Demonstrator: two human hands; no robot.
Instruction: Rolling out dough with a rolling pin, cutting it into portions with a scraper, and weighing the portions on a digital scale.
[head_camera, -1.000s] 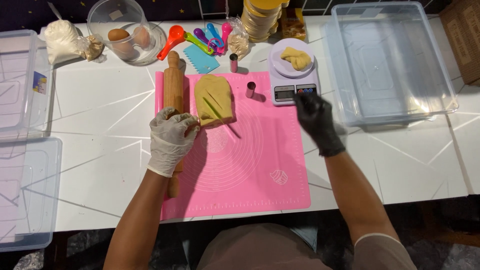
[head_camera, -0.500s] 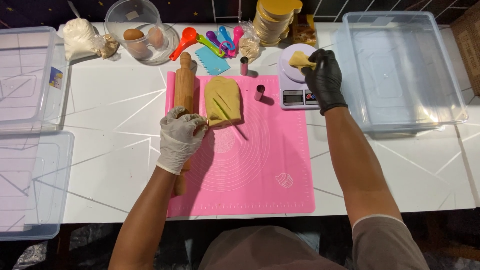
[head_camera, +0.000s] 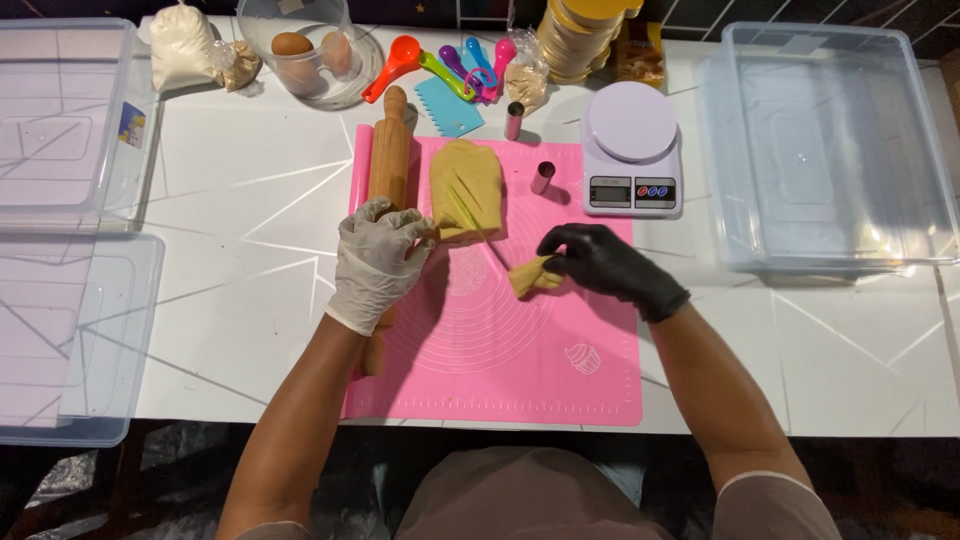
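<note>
Dough piece (head_camera: 532, 277), soft and light, is pinched in the right hand (head_camera: 606, 266) on the mat (head_camera: 560, 380); best held gently underneath. The left hand (head_camera: 378, 262) is closed near the slab (head_camera: 466, 185).

A small tan dough piece (head_camera: 530, 277) (pinched, irregular) sits near the middle of the pink mat. The larger flattened dough slab (head_camera: 466, 188), scored with a slanting cut, lies farther back and left.

My right hand (head_camera: 608, 268), black glove: pinches small dough piece (head_camera: 532, 277) over pink mat (head_camera: 560, 380). My left hand (head_camera: 378, 262), white glove: on rolling pin (head_camera: 389, 160), touching near edge of dough slab (head_camera: 466, 188). Scale (head_camera: 632, 150) far right of mat.
</note>
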